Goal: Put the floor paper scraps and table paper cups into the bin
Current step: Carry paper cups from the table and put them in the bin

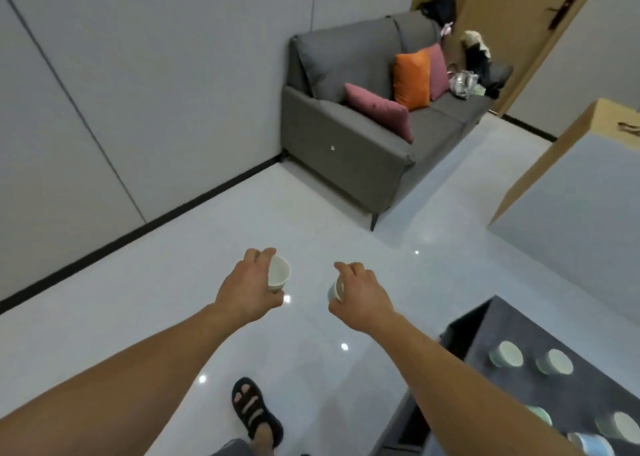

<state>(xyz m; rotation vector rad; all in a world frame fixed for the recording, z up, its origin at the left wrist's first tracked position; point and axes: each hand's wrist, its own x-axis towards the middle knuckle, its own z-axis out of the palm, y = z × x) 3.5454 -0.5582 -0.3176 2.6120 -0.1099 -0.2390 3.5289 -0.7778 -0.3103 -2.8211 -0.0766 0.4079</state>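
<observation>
Two paper cups are in the air, one in each hand. The left hand [249, 284] curls its fingers round a white paper cup [280, 272], tilted so that its open mouth faces right, above the glossy white floor [138, 317]. Near it on the right, the right hand [360, 292] grasps a pale blue paper cup [335, 290] from above, mostly hidden under the fingers. Five more cups [506, 353] stand upright on the dark counter [536, 327] at near right. A sandalled foot [254, 410] rests on the floor near the camera, and a grey sofa [346, 150] with cushions fills the far corner.
</observation>
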